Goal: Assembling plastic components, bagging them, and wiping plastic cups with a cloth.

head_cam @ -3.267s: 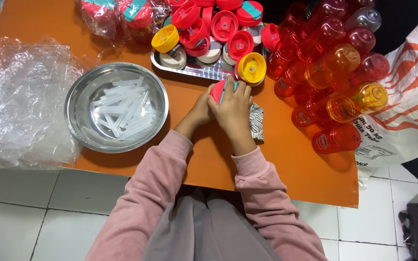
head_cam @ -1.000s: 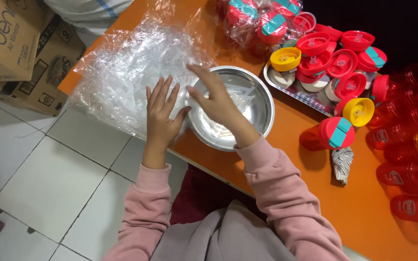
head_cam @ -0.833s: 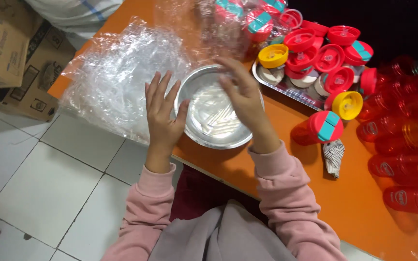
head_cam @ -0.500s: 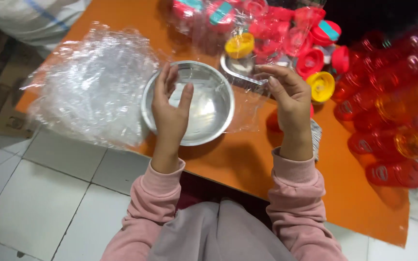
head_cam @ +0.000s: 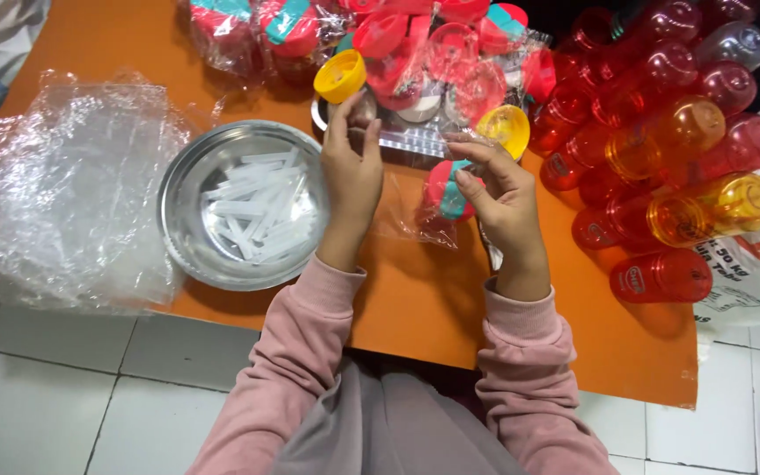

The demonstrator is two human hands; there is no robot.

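Two hands at frame centre: my left hand [head_cam: 351, 176] and right hand [head_cam: 500, 195] pinch a clear bag [head_cam: 411, 198] apart, beside the red cap [head_cam: 447, 189]; a loose pinch, I judge, lets film slip.

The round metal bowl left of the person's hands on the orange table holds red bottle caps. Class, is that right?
Not quite. In the head view the round metal bowl, left of both hands on the orange table, holds pale translucent strips, not red caps.
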